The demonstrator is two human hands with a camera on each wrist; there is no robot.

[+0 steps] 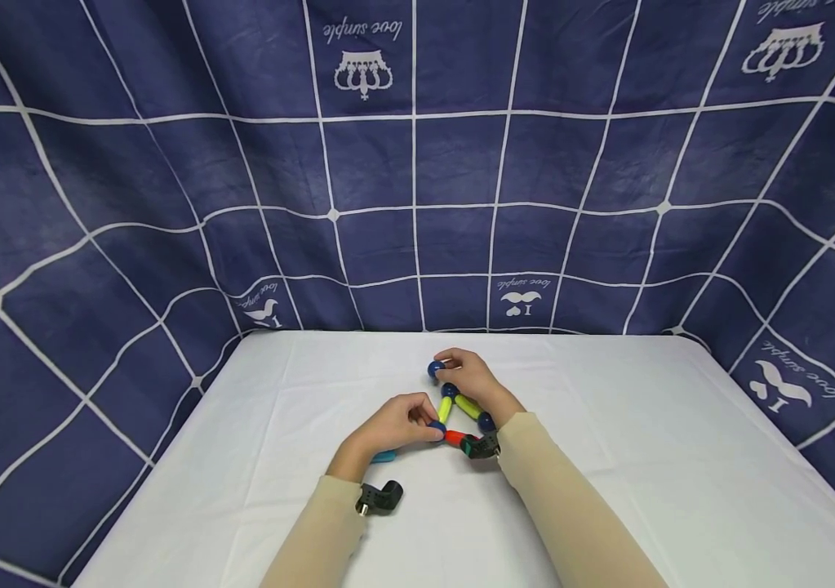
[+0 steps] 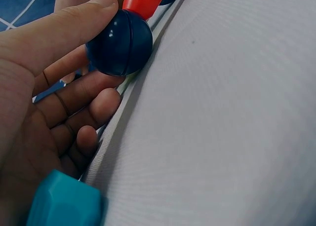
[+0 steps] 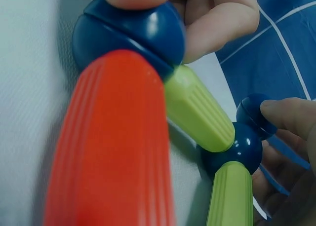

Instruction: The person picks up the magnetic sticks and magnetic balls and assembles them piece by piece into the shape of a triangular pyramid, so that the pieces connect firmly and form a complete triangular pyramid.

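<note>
Two yellow-green rods [image 1: 468, 407], a red rod [image 3: 111, 152] and blue balls form a triangle on the white table. My left hand [image 1: 397, 422] pinches the blue ball [image 2: 121, 46] at the triangle's left corner between thumb and fingers. At the far corner sits another blue ball [image 3: 233, 149], and a third blue ball [image 1: 486, 422] is at the right corner, partly hidden by the wrist camera. Just beyond the far corner, my right hand [image 1: 470, 377] pinches a separate blue ball [image 1: 436, 370]; whether it touches the corner ball I cannot tell.
A teal rod [image 2: 64, 201] lies on the table beneath the left hand and wrist. White cloth covers the table [image 1: 299, 425]. A dark blue checked curtain [image 1: 461, 163] hangs behind it and on both sides. Each wrist carries a small black camera [image 1: 380, 496].
</note>
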